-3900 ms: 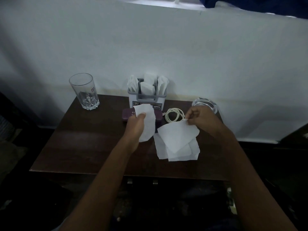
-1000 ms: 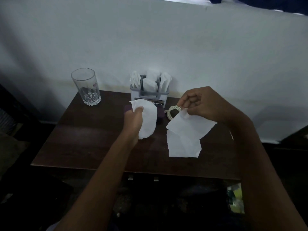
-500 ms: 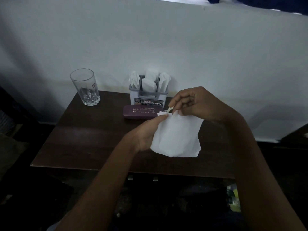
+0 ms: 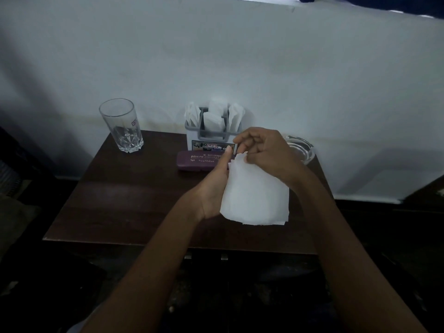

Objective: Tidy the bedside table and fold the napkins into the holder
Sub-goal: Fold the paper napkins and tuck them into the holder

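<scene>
Loose white napkins (image 4: 255,195) gathered upright above the dark surface (image 4: 125,198), left hand (image 4: 216,188) clasped along one edge, right hand (image 4: 262,150) pinching the top corners, likely squaring the stack for folding. Napkin holder (image 4: 211,138) just behind, already part-filled, beside a purple case (image 4: 197,161).

Purple case (image 4: 197,162): "PRINCE" heading a partly hidden line, digits above too small to read; napkin holder (image 4: 211,138) front label and drinking glass (image 4: 121,126) sticker: print illegible.
</scene>
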Demonstrator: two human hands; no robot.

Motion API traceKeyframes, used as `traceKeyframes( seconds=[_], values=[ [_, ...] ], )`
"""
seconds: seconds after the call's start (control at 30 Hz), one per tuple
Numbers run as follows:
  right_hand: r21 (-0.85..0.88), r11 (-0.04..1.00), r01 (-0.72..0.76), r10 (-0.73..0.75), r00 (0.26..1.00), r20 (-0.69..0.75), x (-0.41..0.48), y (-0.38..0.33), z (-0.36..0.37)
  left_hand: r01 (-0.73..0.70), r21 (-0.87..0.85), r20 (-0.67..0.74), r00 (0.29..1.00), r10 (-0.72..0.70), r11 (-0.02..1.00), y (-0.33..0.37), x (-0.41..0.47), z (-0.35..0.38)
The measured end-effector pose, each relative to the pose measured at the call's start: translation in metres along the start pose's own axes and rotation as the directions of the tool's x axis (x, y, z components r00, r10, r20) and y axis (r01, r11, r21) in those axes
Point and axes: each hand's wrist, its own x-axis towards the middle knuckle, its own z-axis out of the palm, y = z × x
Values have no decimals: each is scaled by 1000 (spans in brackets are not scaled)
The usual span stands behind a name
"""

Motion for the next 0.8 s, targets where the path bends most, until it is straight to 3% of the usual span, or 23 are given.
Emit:
traceKeyframes(
  seconds=[0.13,0.3,0.5,0.63,0.8],
  values=[
    [42,999,-4,9,994,-112,3,-1,-1,-4,-3,-22,1000,4,1000,1,-1,-2],
    [83,997,3,0,1000,-32,1,-1,-2,-26,-14,-27,999,26,1000,1,0,-3],
    [75,996,45,-40,997,-60,4,8,6,-66,37,23,998,66,997,0,-1,-1],
    [169,986,17,-4,997,-76,5,12,6,-44,53,24,999,43,998,0,-4,-3],
    [247,965,-86,128,979,-160,4,25,-4,64,122,-229,973,-35,990,1,-5,-5]
  ],
)
